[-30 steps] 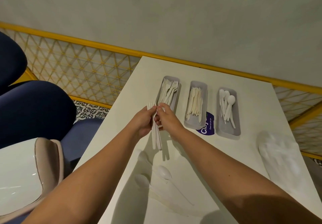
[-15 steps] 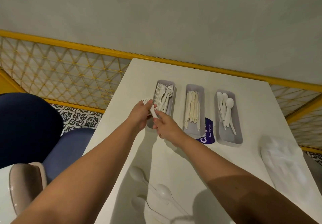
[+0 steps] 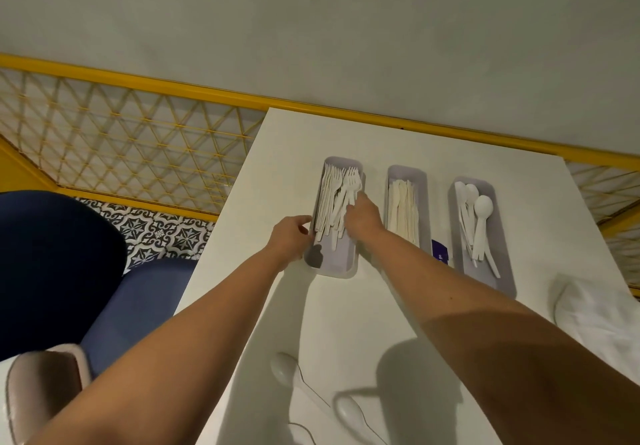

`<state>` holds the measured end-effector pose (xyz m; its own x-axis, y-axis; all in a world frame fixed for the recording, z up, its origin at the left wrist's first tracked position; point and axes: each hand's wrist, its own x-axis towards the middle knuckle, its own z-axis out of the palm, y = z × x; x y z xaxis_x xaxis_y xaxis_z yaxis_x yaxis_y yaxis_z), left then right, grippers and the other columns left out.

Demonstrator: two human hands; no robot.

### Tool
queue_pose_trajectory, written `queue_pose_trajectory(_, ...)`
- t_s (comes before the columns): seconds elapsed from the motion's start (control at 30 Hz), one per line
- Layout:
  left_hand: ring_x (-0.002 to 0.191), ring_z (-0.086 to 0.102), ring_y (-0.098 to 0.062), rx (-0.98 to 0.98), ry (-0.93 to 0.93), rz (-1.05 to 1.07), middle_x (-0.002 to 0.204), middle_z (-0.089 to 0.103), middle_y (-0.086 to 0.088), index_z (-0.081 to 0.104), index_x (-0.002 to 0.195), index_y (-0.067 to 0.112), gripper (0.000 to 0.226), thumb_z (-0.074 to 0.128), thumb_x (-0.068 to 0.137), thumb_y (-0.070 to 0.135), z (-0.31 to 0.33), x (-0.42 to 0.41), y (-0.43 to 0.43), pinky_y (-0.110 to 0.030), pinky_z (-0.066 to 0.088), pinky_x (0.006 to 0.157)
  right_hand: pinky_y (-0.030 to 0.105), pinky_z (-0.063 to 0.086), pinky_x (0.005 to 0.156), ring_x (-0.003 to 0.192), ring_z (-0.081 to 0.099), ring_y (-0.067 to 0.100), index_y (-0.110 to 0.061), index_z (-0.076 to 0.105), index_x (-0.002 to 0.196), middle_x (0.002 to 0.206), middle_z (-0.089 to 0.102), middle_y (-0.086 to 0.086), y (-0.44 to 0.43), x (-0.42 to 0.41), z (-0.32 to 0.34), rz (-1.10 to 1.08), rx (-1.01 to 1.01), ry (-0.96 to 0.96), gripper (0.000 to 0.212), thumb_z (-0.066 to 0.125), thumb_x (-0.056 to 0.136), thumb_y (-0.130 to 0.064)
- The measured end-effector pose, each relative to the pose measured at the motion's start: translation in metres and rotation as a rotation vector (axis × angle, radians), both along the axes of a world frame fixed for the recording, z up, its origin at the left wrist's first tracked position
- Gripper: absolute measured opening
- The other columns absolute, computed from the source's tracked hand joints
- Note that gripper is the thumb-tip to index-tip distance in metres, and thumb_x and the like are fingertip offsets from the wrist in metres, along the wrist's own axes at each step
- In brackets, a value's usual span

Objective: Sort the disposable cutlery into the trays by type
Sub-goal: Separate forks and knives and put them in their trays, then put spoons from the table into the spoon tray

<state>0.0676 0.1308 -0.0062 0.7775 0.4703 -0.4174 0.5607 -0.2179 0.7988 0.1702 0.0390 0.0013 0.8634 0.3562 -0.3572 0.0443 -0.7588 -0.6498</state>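
The purple sticker [image 3: 439, 254] on the tabletop [image 3: 346, 313] shows tiny white letters, seemingly "go"; the rest is hidden.

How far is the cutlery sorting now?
Done: forks lie in the left tray, knives in the middle tray, some spoons in the right tray. In hand: the right hand rests on the forks; the left hand is at that tray's edge. Left: at least two loose spoons on the table.

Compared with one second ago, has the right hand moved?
Yes. The right hand went forward, from the near end of the fork tray to over its middle, on the forks.
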Motion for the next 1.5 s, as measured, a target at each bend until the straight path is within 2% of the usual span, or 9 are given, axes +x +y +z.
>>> queue_pose_trajectory(0.17,0.049,0.043,-0.019,-0.01,-0.034,0.003,0.066,0.051,-0.004,0.051,0.133,0.011,0.043,0.051,0.091,0.001,-0.007,-0.004,0.001,-0.027,0.044,0.053,0.037,0.043,0.097,0.12,0.051,0.035,0.005,0.033,0.135,0.131,0.05,0.024,0.02,0.013,0.0,0.012,-0.082,-0.036,0.043,0.039,0.092,0.001)
queue_pose_trajectory(0.57,0.034,0.047,-0.007,-0.003,-0.046,0.003,0.067,0.052,-0.002,0.049,0.135,0.016,0.047,0.048,0.091,-0.002,-0.017,-0.008,0.008,-0.021,0.048,0.05,0.029,0.038,0.099,0.132,0.036,0.033,0.009,0.032,0.135,0.147,0.024,0.025,0.029,0.01,0.001,0.191,-0.273,0.009,0.044,0.038,0.092,0.0)
queue_pose_trajectory(0.67,0.046,0.05,-0.015,-0.009,-0.047,0.025,0.069,0.051,-0.002,0.047,0.136,0.014,0.049,0.05,0.09,-0.003,-0.015,-0.007,0.006,-0.024,0.049,0.052,0.025,0.042,0.071,0.097,0.055,0.027,-0.001,0.049,0.11,0.143,0.029,0.021,0.022,0.012,-0.001,0.204,-0.236,0.0,0.023,0.038,0.09,0.002)
queue_pose_trajectory(0.73,0.053,0.05,-0.018,-0.004,-0.048,0.034,0.07,0.051,-0.002,0.044,0.138,0.012,0.05,0.054,0.09,0.001,-0.013,-0.007,0.003,-0.025,0.049,0.054,0.023,0.042,0.063,0.079,0.051,0.021,-0.003,0.05,0.095,0.13,0.038,0.018,0.018,0.012,0.0,0.209,-0.198,-0.027,0.014,0.038,0.089,0.002)
queue_pose_trajectory(0.83,0.068,0.052,-0.022,0.025,-0.05,0.048,0.083,0.053,-0.006,0.042,0.137,0.012,0.05,0.058,0.089,0.01,-0.009,-0.009,-0.001,-0.03,0.05,0.063,0.03,0.044,0.095,0.12,0.049,0.03,-0.003,0.041,0.136,0.145,0.032,0.015,0.01,0.009,0.006,0.261,-0.152,-0.044,0.046,0.041,0.09,-0.001)
queue_pose_trajectory(0.9,0.078,0.051,-0.023,0.052,-0.042,0.059,0.093,0.052,-0.009,0.041,0.135,0.012,0.048,0.057,0.09,0.013,-0.006,-0.014,-0.004,-0.034,0.048,0.071,0.029,0.04,0.097,0.129,0.043,0.029,-0.008,0.038,0.14,0.147,0.033,0.015,0.004,0.0,0.013,0.294,-0.094,-0.036,0.05,0.045,0.091,-0.004)
queue_pose_trajectory(1.17,0.067,0.049,-0.019,0.11,0.043,0.093,0.086,0.054,-0.009,0.043,0.109,0.013,0.02,0.052,0.091,0.015,-0.013,-0.06,-0.021,-0.027,0.038,0.056,0.03,0.044,0.079,0.087,0.049,0.018,-0.003,0.063,0.11,0.096,0.049,0.006,-0.026,-0.063,0.029,0.466,0.055,-0.099,0.024,0.053,0.088,-0.002)
queue_pose_trajectory(1.3,0.08,0.052,-0.025,0.136,0.1,0.06,0.094,0.059,-0.009,0.043,0.105,0.013,0.02,0.055,0.089,0.015,-0.025,-0.083,-0.038,-0.03,0.041,0.068,0.02,0.037,0.076,0.083,0.048,0.016,-0.005,0.063,0.111,0.093,0.049,0.003,-0.053,-0.096,0.017,0.58,-0.004,-0.012,0.024,0.061,0.086,-0.007)
queue_pose_trajectory(1.5,0.094,0.056,-0.03,0.46,0.336,-0.115,0.114,0.055,-0.013,0.041,0.119,0.01,0.038,0.049,0.093,0.037,-0.027,-0.109,-0.064,-0.035,0.042,0.073,0.028,0.049,0.082,0.088,0.061,0.02,-0.008,0.063,0.103,0.081,0.056,-0.001,-0.094,-0.13,-0.002,0.714,-0.163,0.144,0.023,0.068,0.081,-0.014)
